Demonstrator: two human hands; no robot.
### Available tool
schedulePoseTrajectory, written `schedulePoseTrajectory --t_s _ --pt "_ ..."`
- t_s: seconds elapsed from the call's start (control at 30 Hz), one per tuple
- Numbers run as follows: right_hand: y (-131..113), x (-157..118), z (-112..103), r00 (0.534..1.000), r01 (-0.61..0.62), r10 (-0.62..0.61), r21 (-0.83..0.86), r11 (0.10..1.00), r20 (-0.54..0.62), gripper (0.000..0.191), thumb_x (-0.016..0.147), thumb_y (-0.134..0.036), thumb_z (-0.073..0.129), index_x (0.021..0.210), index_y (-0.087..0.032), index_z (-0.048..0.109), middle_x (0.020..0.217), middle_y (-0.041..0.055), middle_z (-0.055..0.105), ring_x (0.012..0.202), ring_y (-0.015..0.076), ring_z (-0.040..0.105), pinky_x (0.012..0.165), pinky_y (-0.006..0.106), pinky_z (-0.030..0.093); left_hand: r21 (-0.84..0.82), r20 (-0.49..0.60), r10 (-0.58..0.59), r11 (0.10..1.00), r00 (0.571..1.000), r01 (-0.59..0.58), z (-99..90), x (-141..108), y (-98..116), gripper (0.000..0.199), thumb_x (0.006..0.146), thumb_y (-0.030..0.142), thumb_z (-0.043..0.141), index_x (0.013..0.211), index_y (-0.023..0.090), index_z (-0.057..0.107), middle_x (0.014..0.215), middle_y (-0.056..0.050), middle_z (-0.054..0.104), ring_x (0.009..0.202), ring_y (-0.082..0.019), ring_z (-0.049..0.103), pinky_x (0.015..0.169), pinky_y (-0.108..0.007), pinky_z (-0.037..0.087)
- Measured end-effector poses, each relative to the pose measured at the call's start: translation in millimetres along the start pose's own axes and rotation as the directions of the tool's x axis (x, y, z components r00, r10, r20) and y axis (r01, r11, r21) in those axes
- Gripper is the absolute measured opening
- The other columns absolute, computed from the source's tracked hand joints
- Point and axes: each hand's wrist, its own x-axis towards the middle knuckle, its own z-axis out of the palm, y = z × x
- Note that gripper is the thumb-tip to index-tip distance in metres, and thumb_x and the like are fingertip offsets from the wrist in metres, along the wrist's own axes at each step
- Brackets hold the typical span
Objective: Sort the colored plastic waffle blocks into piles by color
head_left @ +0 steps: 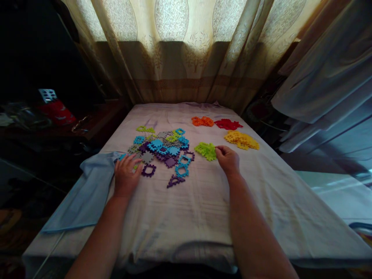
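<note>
Beside the mixed pile [162, 148], the left hand [127, 172] lies palm-down, grip apart; the right hand [228, 159], curled, pinches lime pieces [205, 150].

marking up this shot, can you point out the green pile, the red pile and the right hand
Green pile [205, 151]: head view, middle of the heap
Red pile [228, 124]: head view, middle of the heap
Right hand [229, 159]: head view, back of the hand
</note>
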Motion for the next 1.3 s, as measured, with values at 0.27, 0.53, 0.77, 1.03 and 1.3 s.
schedulePoseTrajectory --t_s 0.27,0.53,0.77,1.03,1.3 --pt "6 1 1 0.990 0.043 -0.062 -0.145 0.988 -0.124 0.034 0.077 -0.039 0.051 0.089 -0.018 0.075 0.090 0.0097 0.074 0.062 0.0172 0.058 0.073 0.033 0.049 0.134 0.034 -0.117 0.985 0.993 0.112 1.5 -9 -26 0.028 0.088 0.035 0.053 0.106 0.026 0.072 0.132 -0.011 0.063 0.129 -0.035 0.051 0.107 -0.060 0.037" --pt "9 -2 6 0.980 0.120 -0.141 -0.143 0.982 -0.144 0.034 0.081 -0.038 0.048 0.089 -0.017 0.073 0.090 0.0105 0.073 0.063 0.0176 0.060 0.071 0.031 0.048 0.235 0.089 -0.198 0.957 0.976 0.172 -1.1 -12 -17 0.038 0.083 0.053 0.061 0.106 0.024 0.072 0.138 -0.015 0.059 0.132 -0.040 0.046 0.109 -0.066 0.030" --pt "7 -4 12 0.956 0.232 -0.247 -0.105 0.967 -0.158 0.031 0.081 -0.037 0.048 0.084 -0.018 0.073 0.084 0.0090 0.073 0.062 0.0169 0.058 0.067 0.030 0.049 0.324 0.146 -0.269 0.922 0.952 0.211 -7.0 -5 -7 0.035 0.086 0.045 0.059 0.108 0.021 0.072 0.136 -0.014 0.061 0.133 -0.037 0.046 0.113 -0.061 0.024" --pt "-5 -9 16 0.932 0.320 -0.326 -0.061 0.945 -0.160 0.029 0.084 -0.035 0.049 0.084 -0.017 0.072 0.084 0.0092 0.072 0.064 0.0164 0.060 0.067 0.029 0.050 0.274 0.171 -0.189 0.952 0.967 0.138 -25.0 -10 4 0.036 0.094 0.036 0.044 0.106 0.018 0.072 0.107 -0.013 0.075 0.102 -0.030 0.068 0.106 -0.050 0.035" --pt "-35 -28 32 0.920 0.390 -0.391 0.071 0.918 0.010 0.024 0.087 -0.032 0.052 0.091 -0.019 0.073 0.092 0.0082 0.074 0.066 0.0155 0.062 0.070 0.028 0.051 -0.046 0.009 -0.336 0.941 0.942 0.336 -20.7 -8 8 0.038 0.092 0.044 0.041 0.093 0.020 0.070 0.082 -0.007 0.075 0.076 -0.022 0.068 0.068 -0.028 0.047"
